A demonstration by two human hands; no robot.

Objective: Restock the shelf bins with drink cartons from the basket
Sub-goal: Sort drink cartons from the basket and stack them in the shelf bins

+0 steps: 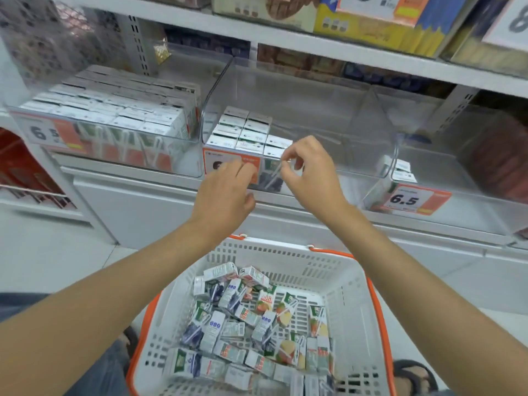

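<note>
At the front wall of the middle bin (pixel 314 110): my left hand (pixel 225 192) curls against the price label (pixel 213 160), steadying it, I judge. My right hand (pixel 310 172) draws thumb and forefinger together by the shelved cartons (pixel 245 132), likely squaring them; I cannot tell if either hand holds anything. Loose cartons (pixel 245 318) wait in the basket (pixel 285 261) below.

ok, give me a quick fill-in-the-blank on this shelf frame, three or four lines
1. The fullest bin is the ___ of three.
2. The price label on the right bin reads ___.
3. The white basket has an ___ rim.
4. The left hand and right hand meet at the front of the ___ bin.
Missing: left; 6.5; orange; middle.
</note>
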